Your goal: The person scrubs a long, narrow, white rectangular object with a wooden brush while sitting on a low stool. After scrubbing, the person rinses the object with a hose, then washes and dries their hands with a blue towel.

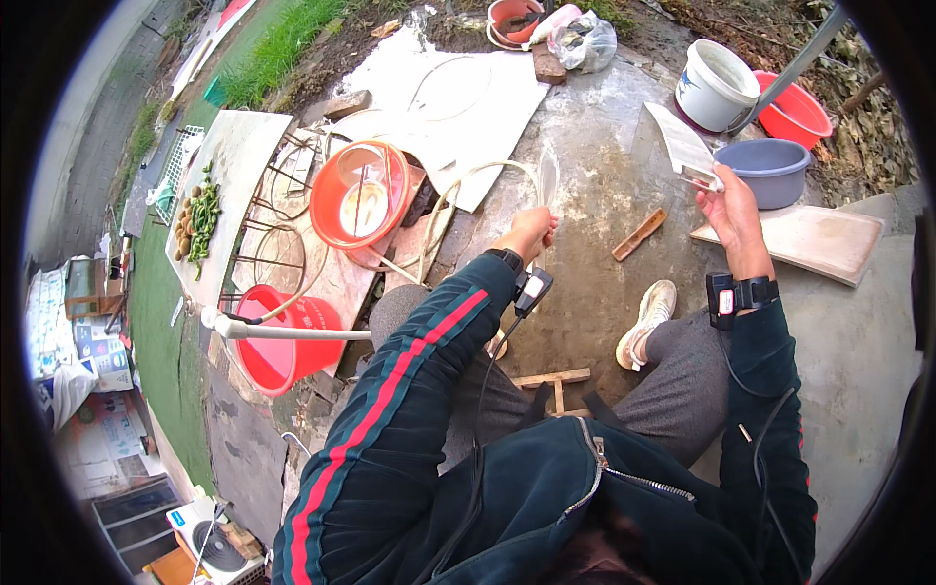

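Note:
My left hand (528, 232) is curled around the pale flexible hose (488, 167), which loops over from the left. A clear, blurred streak shows just above that hand; I cannot tell whether it is water. My right hand (733, 212), raised on the right, grips a whitish flat, blade-like object (681, 139) by its lower end. Its exact kind is unclear, and a reddish mark shows near my fingers. Between the hands, a narrow brown bar (639, 235) lies on the wet concrete (578, 292). A pale board (804, 240) lies beside my right wrist.
A blue-grey basin (764, 174), a white bucket (716, 86) and a red basin (797, 117) stand at upper right, near a slanted metal post (793, 66). Leftward are an orange basin (319, 197), a red bucket (281, 347), a pale pipe (307, 333) and green peppers (205, 219).

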A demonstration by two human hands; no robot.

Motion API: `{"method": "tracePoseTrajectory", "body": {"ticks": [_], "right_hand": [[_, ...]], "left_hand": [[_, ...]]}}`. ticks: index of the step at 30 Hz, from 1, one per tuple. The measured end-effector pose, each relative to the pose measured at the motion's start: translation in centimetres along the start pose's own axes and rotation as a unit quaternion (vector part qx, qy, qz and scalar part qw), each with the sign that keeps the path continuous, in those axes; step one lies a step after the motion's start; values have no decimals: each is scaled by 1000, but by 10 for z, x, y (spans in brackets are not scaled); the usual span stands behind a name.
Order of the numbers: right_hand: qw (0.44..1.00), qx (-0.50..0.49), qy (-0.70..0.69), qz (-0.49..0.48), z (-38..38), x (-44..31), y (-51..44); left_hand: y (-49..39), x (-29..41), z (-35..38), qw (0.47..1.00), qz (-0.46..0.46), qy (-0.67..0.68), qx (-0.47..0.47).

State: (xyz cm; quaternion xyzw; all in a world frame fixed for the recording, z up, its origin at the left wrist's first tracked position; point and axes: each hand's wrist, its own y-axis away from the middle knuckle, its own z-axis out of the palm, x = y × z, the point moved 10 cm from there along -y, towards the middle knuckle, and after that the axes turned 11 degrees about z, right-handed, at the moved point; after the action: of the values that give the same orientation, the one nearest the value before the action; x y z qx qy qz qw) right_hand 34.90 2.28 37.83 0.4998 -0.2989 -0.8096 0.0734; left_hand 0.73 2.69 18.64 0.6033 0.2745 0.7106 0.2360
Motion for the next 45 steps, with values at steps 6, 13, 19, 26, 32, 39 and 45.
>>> {"method": "tracePoseTrajectory", "body": {"ticks": [6, 13, 19, 26, 32, 39, 45], "right_hand": [[1000, -1, -10, 3, -7, 0, 0], [1000, 12, -14, -2, -8, -2, 6], [1000, 8, -2, 1, -5, -1, 6], [1000, 9, 3, 0, -9, -4, 10], [1000, 17, 3, 3, -13, -6, 13], [1000, -3, 4, 11, -9, -7, 12], [1000, 3, 8, 12, -11, -7, 7]], "left_hand": [[-27, -11, -3, 999, 6, 28, 26], [-30, -5, -1, 1000, 6, 20, -3], [-36, 6, 26, 987, 16, 147, -65], [-43, 18, 43, 985, 21, 130, -108], [-44, 10, 52, 992, -6, 105, -76], [-100, -15, -16, 974, 45, 219, 31], [-65, 2, -62, 963, 21, 199, 182]]}}
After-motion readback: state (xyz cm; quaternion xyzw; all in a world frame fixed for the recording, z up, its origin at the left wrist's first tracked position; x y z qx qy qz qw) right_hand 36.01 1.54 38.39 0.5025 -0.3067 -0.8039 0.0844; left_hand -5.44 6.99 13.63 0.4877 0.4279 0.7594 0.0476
